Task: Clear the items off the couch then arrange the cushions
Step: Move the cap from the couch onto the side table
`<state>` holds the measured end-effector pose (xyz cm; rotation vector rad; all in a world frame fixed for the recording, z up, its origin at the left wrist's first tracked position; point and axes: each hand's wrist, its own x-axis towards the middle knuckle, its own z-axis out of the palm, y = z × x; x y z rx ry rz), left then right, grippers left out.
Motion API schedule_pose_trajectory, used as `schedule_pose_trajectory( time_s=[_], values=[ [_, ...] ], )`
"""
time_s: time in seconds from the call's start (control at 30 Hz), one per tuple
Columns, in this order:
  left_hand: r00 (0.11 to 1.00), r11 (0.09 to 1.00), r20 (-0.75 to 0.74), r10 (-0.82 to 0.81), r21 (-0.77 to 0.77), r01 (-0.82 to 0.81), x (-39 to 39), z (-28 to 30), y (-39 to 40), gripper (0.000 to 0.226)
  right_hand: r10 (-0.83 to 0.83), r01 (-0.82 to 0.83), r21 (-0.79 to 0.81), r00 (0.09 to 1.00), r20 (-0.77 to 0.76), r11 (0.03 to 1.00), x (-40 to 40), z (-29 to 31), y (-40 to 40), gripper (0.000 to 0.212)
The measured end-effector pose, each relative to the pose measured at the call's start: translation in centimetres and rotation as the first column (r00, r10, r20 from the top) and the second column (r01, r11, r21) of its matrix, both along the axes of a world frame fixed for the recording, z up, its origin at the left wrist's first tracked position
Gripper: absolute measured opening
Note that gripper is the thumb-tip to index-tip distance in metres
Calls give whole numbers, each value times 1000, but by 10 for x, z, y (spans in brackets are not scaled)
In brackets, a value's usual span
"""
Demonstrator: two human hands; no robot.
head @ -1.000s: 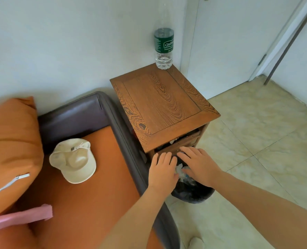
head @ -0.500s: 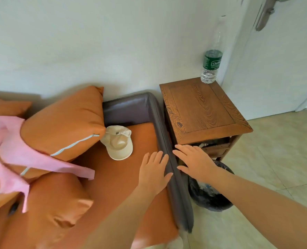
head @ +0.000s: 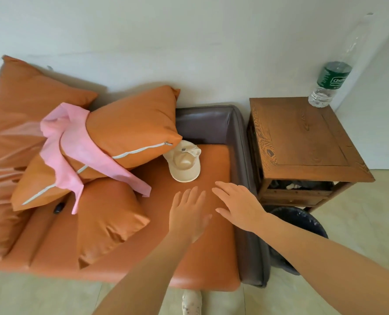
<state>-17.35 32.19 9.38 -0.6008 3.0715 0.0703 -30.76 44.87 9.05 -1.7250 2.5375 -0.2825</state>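
Cream cap [head: 184, 163] lies ahead of my 2 spread, empty hands; I might snag the pink cloth [head: 75, 153] beside it.

green label on water bottle [head: 331, 78], white lettering too blurred to read

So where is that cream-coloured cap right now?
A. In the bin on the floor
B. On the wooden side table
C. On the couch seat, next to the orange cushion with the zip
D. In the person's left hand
C: the cream cap lies on the orange couch seat beside the zipped cushion, and both the left hand and right hand are open and hold nothing.
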Motion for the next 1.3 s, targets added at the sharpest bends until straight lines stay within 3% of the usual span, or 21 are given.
schedule_pose_trajectory(
  time_s=[0.27,0.83,1.1,1.3],
  values=[
    [998,997,36,51,49,-53,-10,-41,-68,64,-4,2,115,1000,19,993,-8,-37,-65,54],
    [995,1000,95,-21,14,19,-57,-173,-189,63,74,-57,286,996,-51,957,-46,-168,-192,49],
    [988,999,147,48,-26,-44,-83,-228,-220,74,110,-56,346,984,-138,936,-85,-225,-222,74],
    [942,999,337,12,-47,4,-114,-256,-239,94,162,-79,444,975,-151,893,-110,-255,-238,73]
  ],
)
